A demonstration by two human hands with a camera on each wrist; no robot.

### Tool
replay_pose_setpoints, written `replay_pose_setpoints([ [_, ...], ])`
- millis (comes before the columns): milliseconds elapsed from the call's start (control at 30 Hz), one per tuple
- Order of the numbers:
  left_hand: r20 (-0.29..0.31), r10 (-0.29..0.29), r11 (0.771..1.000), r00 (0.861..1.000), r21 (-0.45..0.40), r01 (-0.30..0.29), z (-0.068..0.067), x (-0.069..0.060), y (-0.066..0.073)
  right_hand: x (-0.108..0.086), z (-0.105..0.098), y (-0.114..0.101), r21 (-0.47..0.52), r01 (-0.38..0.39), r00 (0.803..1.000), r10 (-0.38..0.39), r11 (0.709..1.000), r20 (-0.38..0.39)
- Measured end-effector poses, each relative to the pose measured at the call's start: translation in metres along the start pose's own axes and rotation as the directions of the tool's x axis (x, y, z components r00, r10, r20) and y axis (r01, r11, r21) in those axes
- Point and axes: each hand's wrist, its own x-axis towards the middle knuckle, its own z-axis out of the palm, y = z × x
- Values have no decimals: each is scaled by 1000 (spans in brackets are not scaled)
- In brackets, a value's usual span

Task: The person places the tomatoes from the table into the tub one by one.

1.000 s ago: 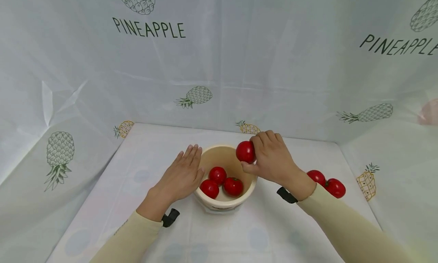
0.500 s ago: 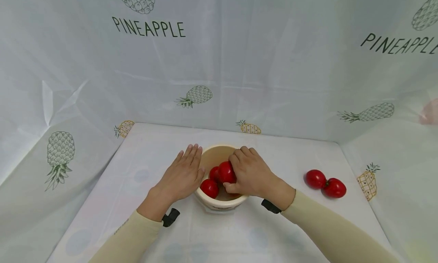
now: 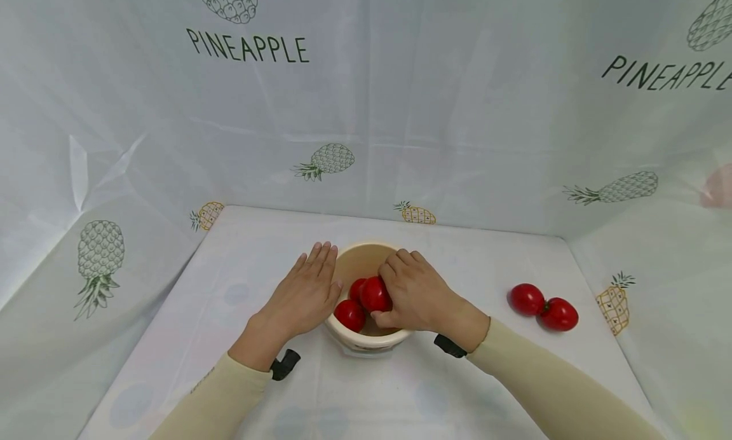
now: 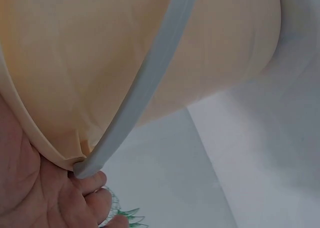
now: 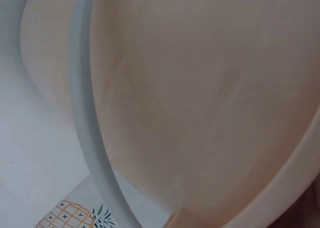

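A cream bucket (image 3: pixel 366 343) stands mid-table, its grey handle (image 4: pixel 145 83) hanging along the outside in the left wrist view. My left hand (image 3: pixel 303 294) lies flat against its left rim, fingers straight and together. Inside the bucket, my right hand (image 3: pixel 416 292) grips a red tomato (image 3: pixel 375 294) from the right. Beside that one are another tomato (image 3: pixel 349 315) at the front left and one (image 3: pixel 356 290) partly covered behind it. The right hand hides the bucket's right side. The right wrist view shows mostly the bucket's outer wall (image 5: pixel 200 88).
Two red tomatoes (image 3: pixel 527 299) (image 3: pixel 558 315) lie touching on the white table (image 3: pixel 457 389), to the right of the bucket. A pineapple-print sheet (image 3: pixel 457 109) rises behind the table and at both sides.
With the tomato in its grip, my right hand has moved left and down from above the right rim into the bucket. My left hand has stayed against the rim.
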Motion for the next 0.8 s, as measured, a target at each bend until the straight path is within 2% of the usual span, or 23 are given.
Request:
replay_pose_setpoints([
  [367,2,3,1000,1000,-5,-3,2,1,-1,0,-2,-2,8,18,998,-18,1000,59],
  [800,-1,2,1000,1000,-24,-2,3,-1,-2,-1,-2,-3,-3,14,998,-14,1000,65],
])
